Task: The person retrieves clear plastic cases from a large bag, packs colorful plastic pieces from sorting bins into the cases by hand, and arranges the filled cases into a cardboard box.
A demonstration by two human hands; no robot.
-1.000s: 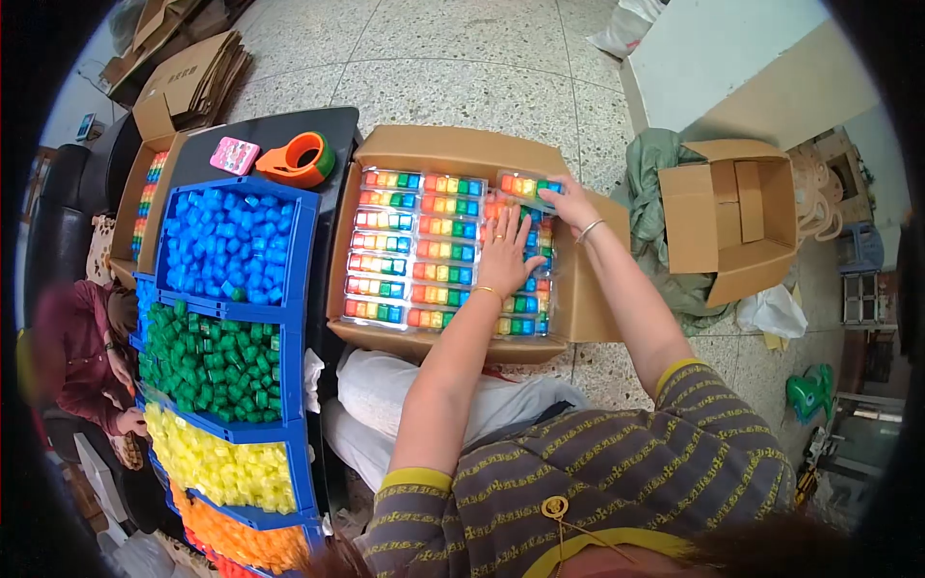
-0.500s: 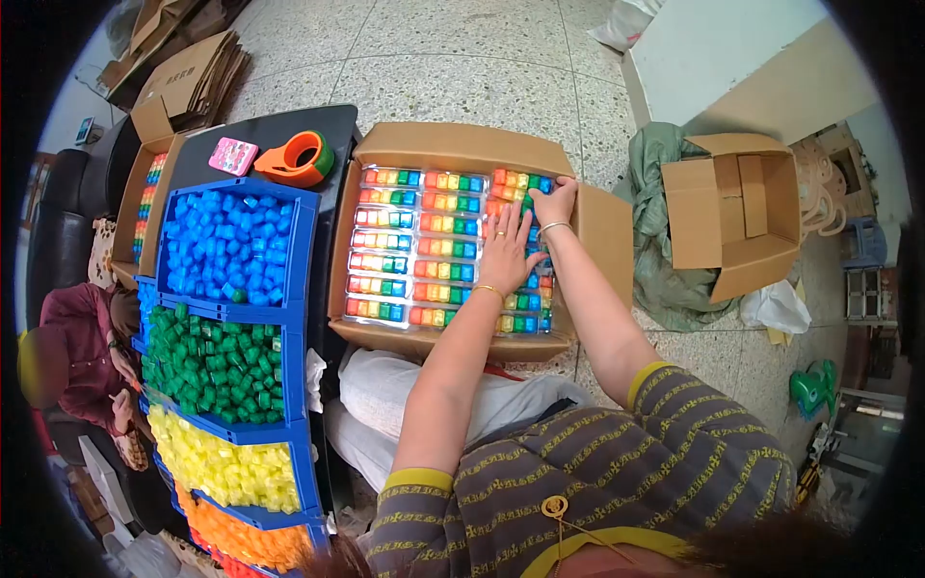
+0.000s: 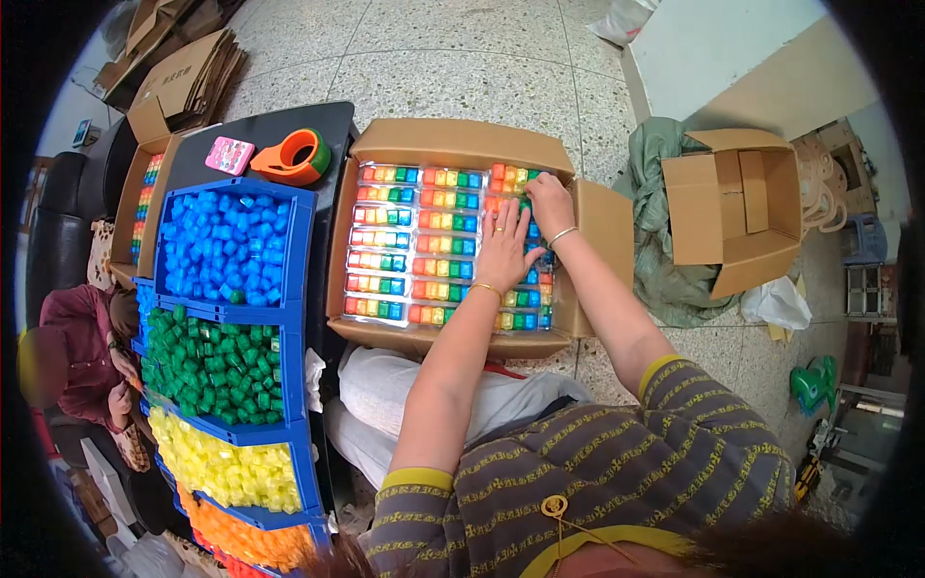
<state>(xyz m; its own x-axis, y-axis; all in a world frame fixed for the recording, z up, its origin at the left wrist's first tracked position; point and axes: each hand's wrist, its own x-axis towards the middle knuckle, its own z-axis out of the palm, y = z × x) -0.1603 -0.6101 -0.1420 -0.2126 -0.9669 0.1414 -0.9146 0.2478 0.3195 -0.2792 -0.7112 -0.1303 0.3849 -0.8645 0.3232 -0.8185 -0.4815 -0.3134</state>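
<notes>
An open cardboard box point(image 3: 462, 135) is filled with clear packs of coloured cubes point(image 3: 447, 247), laid in three columns. Each visible row runs from red through orange, yellow and green to blue. My left hand point(image 3: 503, 252) lies on the right column with its fingers stretched out, covering part of several packs. At the box's upper right corner, my right hand point(image 3: 550, 204) has its fingers bent around the end of the top pack point(image 3: 511, 177). That pack sits slightly tilted. Its blue end is mostly hidden under the fingers.
Blue trays point(image 3: 301, 250) to the left hold loose blue, green, yellow and orange cubes. An orange tape dispenser point(image 3: 291, 158) and a pink tin point(image 3: 229, 155) lie on the black table point(image 3: 332, 120). Another cardboard box point(image 3: 686, 212) stands right. A person point(image 3: 89, 347) sits at far left.
My right hand has moved off the box's right edge, slightly inward and left, and its fingers are now bent over the top pack's end. My left hand stays nearly in place.
</notes>
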